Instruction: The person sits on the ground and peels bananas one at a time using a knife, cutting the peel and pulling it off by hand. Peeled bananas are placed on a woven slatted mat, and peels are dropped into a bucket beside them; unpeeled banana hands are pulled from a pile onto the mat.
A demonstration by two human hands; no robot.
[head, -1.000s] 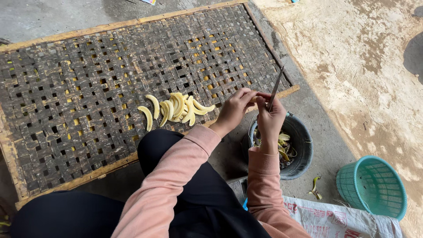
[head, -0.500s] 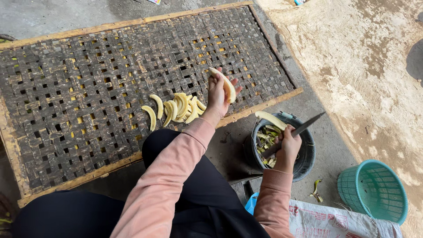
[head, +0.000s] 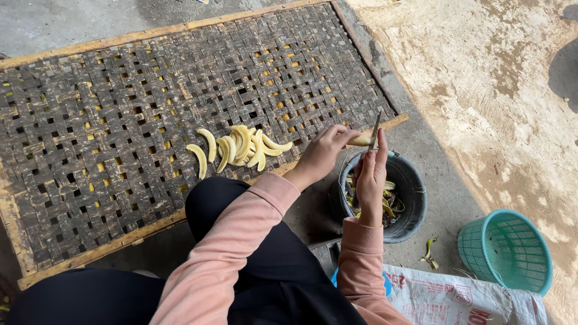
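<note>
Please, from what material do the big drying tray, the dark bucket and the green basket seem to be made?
Drying tray: likely woven bamboo strips, dark and weathered, in a pale wooden frame.
Dark bucket: probably plastic or rubber, matte; hard to tell.
Green basket: plastic, judging by its moulded lattice and even teal colour.

Our left hand point(head: 322, 153) holds a peeled banana piece point(head: 361, 141) against the knife point(head: 374, 131) in our right hand point(head: 370, 177), above the dark bucket point(head: 409, 180); sliced bananas point(head: 238, 146) lie on the woven tray point(head: 120, 90).
</note>
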